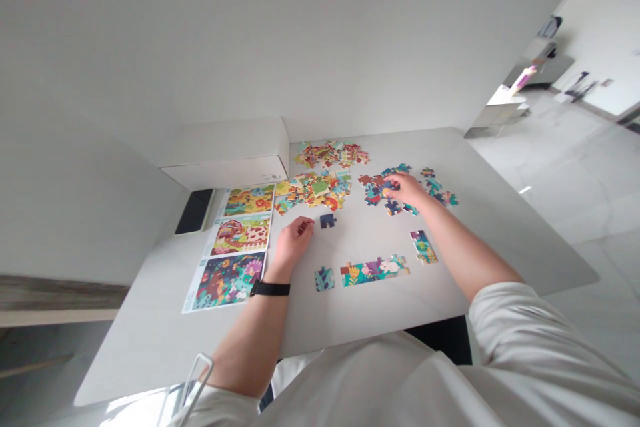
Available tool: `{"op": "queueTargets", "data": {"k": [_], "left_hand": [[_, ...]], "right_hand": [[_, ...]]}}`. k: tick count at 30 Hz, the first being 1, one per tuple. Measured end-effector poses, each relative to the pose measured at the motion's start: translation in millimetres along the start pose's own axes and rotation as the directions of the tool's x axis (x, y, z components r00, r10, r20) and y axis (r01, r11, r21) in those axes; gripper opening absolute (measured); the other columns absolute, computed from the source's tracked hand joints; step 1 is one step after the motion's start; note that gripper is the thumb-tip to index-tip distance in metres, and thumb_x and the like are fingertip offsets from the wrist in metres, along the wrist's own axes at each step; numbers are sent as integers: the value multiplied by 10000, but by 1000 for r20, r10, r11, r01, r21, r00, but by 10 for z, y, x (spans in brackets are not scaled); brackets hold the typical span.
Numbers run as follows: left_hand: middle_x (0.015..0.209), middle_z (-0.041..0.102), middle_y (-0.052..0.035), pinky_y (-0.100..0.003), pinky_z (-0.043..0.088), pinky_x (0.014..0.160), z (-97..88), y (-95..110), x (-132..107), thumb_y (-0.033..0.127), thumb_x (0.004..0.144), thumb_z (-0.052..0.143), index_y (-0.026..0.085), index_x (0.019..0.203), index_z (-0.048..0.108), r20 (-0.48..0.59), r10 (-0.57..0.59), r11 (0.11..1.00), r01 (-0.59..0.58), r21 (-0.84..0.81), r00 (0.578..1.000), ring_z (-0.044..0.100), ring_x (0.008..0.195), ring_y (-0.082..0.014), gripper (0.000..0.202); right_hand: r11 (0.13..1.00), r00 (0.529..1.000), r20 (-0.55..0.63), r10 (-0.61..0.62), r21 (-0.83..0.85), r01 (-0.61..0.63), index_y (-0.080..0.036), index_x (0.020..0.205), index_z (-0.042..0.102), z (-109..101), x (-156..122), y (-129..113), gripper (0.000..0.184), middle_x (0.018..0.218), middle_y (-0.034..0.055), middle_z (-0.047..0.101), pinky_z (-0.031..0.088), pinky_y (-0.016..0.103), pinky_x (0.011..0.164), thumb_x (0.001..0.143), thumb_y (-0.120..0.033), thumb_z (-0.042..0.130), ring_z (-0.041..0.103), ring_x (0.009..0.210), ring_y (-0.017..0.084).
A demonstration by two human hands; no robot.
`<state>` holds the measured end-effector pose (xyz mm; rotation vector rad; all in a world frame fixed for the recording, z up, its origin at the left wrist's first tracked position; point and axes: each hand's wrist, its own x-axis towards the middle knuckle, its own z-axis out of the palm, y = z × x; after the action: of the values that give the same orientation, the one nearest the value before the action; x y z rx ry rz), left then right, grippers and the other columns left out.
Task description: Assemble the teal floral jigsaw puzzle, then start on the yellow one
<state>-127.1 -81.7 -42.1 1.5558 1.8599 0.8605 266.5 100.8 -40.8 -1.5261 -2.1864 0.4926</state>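
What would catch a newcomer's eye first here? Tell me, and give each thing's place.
The brightly coloured heaps of loose puzzle pieces stand out first, on the far part of the pale table, with the right hand at the bluish heap on the right. Next come three printed pictures lined up on the left, and a joined puzzle strip near the person's edge.

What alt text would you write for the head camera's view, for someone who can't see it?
A person's right hand is at a loose pile of puzzle pieces on a pale table, with the left hand near a single dark-blue piece. Closer to the person lies a joined puzzle strip; three printed pictures lie on the left.
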Motion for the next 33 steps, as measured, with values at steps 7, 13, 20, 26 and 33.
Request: {"op": "queueTargets", "data": {"k": [7,13,20,26,33], "left_hand": [[832,772,-39,-303,484,723,-9,36,-5,399,942,577,223,1055,777,0,2,1000,-2,10,1000,681,752,-211,289],[842,779,-37,-298,478,711,3,-9,17,415,939,585,232,1057,780,3,-1,1000,1,-2,1000,673,742,-208,293],[841,782,-38,-301,467,696,-2,-9,38,416,932,593,239,1052,787,-2,-17,1000,17,19,1000,678,739,-211,289],[849,783,-48,-301,483,715,-8,0,17,432,928,592,239,1049,786,-10,-4,1000,4,27,1000,698,785,-226,299],[858,792,-42,-305,490,745,-2,-38,28,429,934,592,242,1061,776,4,4,1000,-4,16,1000,707,791,-219,292]], "right_hand": [[879,979,-62,194,454,-145,-215,1105,719,-223,-41,276,361,978,56,804,643,355,784,839,-420,853,754,804,207],[860,939,-50,340,421,-289,-204,1164,687,-374,-134,437,341,828,30,783,596,314,650,887,-370,796,693,614,184],[968,950,-185,250,48,-246,-229,1051,786,-362,-211,556,200,830,15,786,598,323,824,865,-294,754,725,749,198],[960,919,-279,280,52,-276,-190,1258,750,-385,-195,528,351,1133,123,801,600,420,984,922,-252,670,755,1014,271],[973,989,-26,149,-176,-151,-227,1250,810,-453,-247,387,341,1160,98,809,589,382,1015,938,-171,684,761,1033,260]]}}
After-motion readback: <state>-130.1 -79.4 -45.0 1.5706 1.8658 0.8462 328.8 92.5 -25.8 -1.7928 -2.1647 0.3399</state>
